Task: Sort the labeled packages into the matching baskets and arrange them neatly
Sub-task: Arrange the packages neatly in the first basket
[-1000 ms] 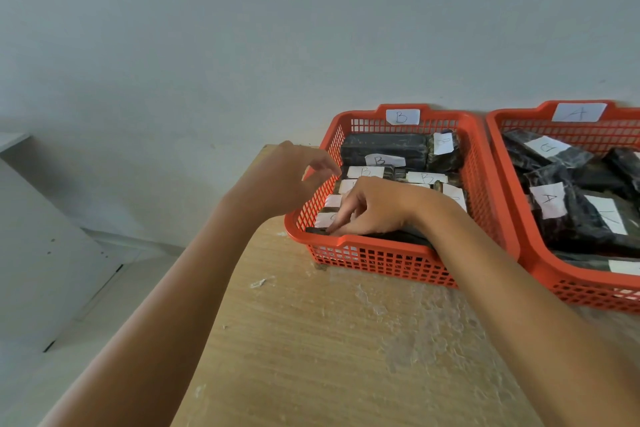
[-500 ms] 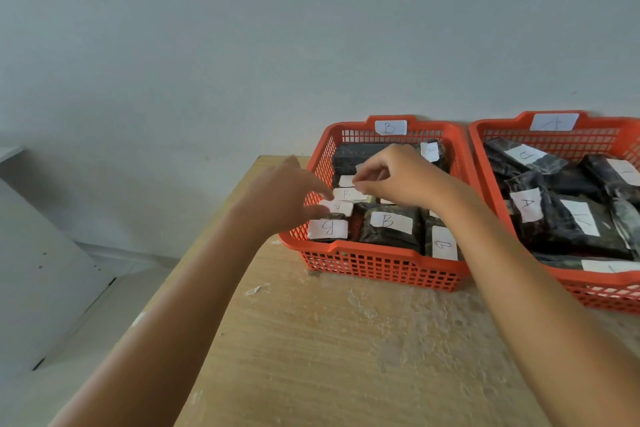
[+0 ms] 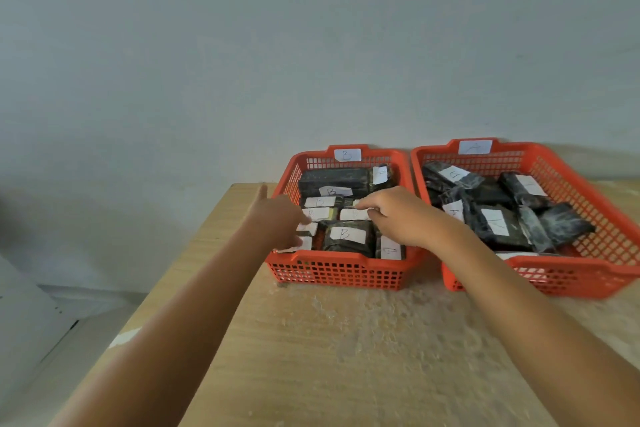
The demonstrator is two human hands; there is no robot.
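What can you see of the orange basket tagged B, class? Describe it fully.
The basket tagged B is orange plastic with lattice walls, a solid rim and a raised back tab bearing a white paper tag. It sits upright on the wooden table near the wall, left of the basket tagged A. Dark wrapped packages with white labels, several reading B, fill it. The left hand reaches over its left rim and the right hand is over the packages.

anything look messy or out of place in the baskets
Yes: the packages in the A basket lie jumbled at different angles, some overlapping. Those in the B basket sit in tidier rows.
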